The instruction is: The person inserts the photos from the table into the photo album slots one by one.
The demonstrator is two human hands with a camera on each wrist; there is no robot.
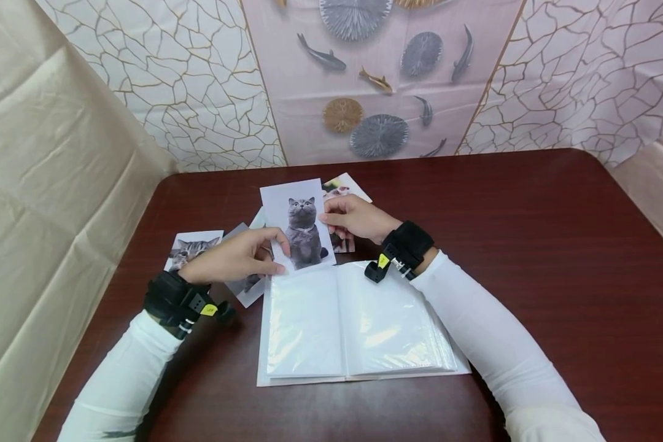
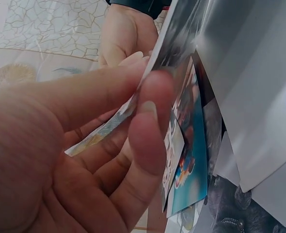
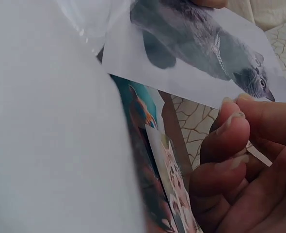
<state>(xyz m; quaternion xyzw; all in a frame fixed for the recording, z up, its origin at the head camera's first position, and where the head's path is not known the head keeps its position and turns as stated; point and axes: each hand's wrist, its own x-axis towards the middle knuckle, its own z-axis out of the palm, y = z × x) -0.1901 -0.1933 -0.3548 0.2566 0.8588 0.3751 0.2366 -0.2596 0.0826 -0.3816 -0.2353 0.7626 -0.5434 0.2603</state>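
A photo of a grey cat (image 1: pixel 302 230) is held up over the top edge of an open photo album (image 1: pixel 304 331). My left hand (image 1: pixel 243 253) pinches its lower left edge between thumb and fingers. At its right edge, my right hand (image 1: pixel 359 218) pinches it too, as the right wrist view also shows with the cat photo (image 3: pixel 201 48) and the right hand (image 3: pixel 249 160). The album lies flat, its clear plastic sleeves facing up. In the left wrist view the held photo is seen nearly edge-on, gripped by the left hand (image 2: pixel 99 145).
More photos lie behind and left of the album: a striped cat photo (image 1: pixel 196 245), a grey one (image 1: pixel 248 291) partly under the left hand, and a colourful one (image 1: pixel 347 184) behind the right hand. The dark wooden table (image 1: pixel 530 245) meets patterned cloth (image 1: pixel 199 92) at the back.
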